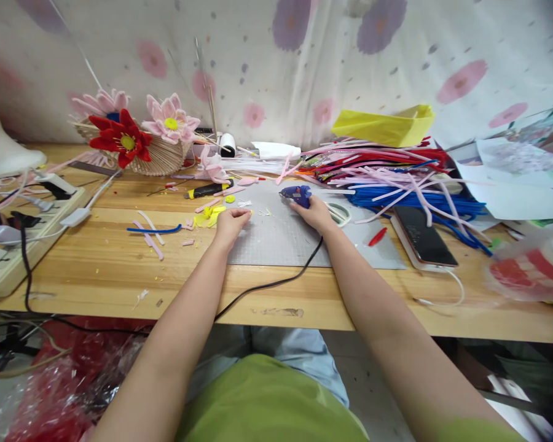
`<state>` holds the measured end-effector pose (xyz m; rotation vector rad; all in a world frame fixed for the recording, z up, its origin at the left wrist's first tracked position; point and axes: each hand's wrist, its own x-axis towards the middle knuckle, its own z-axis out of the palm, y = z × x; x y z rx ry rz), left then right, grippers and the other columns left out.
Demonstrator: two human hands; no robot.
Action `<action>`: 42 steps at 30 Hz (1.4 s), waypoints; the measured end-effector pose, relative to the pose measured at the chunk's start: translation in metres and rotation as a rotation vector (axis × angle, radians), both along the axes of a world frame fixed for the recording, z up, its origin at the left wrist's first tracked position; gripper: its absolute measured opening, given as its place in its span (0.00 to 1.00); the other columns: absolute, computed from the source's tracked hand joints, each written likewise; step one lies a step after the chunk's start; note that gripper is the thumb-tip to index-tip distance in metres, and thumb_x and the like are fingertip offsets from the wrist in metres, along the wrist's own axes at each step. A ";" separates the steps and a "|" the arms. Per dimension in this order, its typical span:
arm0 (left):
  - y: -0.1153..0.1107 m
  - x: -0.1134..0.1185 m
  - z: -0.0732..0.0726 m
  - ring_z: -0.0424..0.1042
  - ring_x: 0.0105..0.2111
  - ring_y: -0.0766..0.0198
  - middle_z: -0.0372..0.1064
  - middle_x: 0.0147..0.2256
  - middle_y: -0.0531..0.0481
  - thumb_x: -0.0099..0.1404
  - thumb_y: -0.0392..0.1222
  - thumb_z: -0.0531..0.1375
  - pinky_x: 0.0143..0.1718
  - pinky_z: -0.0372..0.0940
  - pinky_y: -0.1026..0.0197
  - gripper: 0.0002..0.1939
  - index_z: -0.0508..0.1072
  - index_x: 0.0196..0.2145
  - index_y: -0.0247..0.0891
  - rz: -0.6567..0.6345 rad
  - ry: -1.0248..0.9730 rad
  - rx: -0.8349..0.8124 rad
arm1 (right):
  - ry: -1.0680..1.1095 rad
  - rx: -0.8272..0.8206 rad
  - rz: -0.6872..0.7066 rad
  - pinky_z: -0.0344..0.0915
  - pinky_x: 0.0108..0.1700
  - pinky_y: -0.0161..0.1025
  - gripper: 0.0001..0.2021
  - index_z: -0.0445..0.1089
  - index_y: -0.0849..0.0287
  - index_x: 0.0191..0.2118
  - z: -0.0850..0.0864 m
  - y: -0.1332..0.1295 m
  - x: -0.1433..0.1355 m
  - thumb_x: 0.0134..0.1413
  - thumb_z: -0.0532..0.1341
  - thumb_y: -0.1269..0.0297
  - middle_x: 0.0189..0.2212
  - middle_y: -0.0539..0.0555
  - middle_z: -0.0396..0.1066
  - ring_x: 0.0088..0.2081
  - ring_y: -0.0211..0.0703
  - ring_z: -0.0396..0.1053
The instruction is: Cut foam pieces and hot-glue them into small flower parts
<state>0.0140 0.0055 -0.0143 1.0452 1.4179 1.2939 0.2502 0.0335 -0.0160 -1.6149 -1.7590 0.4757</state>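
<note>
My right hand [317,215] is wrapped round a blue hot glue gun [297,195], whose nozzle points left over the grey cutting mat [276,248]. A black cord [276,283] runs from it across the table edge. My left hand [233,227] is closed in a pinch at the mat's left side. A tiny yellow bit shows at its fingertips, too small to name. Beside that hand lie yellow felt-like pieces [207,216] and a small yellow disc [230,199]. Small white scraps [265,213] lie on the mat between my hands.
Bundles of blue pipe cleaners [396,199] and a phone [426,236] lie at the right. Pink flowers [171,123] and a red flower [122,140] stand at the back left. A utility knife [209,189] lies behind my left hand; a power strip [37,236] sits far left.
</note>
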 end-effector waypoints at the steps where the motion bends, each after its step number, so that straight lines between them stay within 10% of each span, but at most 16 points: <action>1: 0.002 -0.002 -0.003 0.65 0.23 0.69 0.71 0.24 0.51 0.44 0.37 0.65 0.31 0.61 0.63 0.04 0.75 0.21 0.35 0.041 0.024 0.047 | 0.050 -0.010 -0.055 0.63 0.40 0.45 0.22 0.71 0.62 0.36 -0.003 0.001 -0.004 0.44 0.62 0.47 0.32 0.58 0.72 0.36 0.49 0.68; 9: 0.009 -0.006 -0.013 0.67 0.27 0.67 0.72 0.25 0.50 0.44 0.39 0.64 0.34 0.60 0.63 0.06 0.76 0.23 0.36 0.062 0.094 0.181 | 0.670 -0.130 0.274 0.68 0.37 0.41 0.22 0.72 0.59 0.36 0.009 -0.015 -0.020 0.34 0.68 0.51 0.35 0.55 0.74 0.34 0.41 0.70; 17: 0.005 -0.009 -0.005 0.66 0.25 0.66 0.70 0.20 0.52 0.38 0.39 0.66 0.34 0.59 0.61 0.08 0.76 0.21 0.35 0.041 -0.028 -0.028 | 0.381 -0.230 0.252 0.56 0.24 0.35 0.19 0.71 0.61 0.27 0.017 -0.029 -0.035 0.39 0.65 0.47 0.17 0.49 0.64 0.19 0.33 0.57; 42: 0.005 -0.013 -0.002 0.68 0.25 0.66 0.69 0.19 0.52 0.37 0.37 0.66 0.34 0.64 0.60 0.08 0.73 0.20 0.34 0.014 -0.118 -0.084 | 0.160 -0.213 0.301 0.60 0.34 0.35 0.19 0.74 0.60 0.34 0.016 -0.027 -0.034 0.38 0.65 0.50 0.24 0.48 0.68 0.29 0.38 0.62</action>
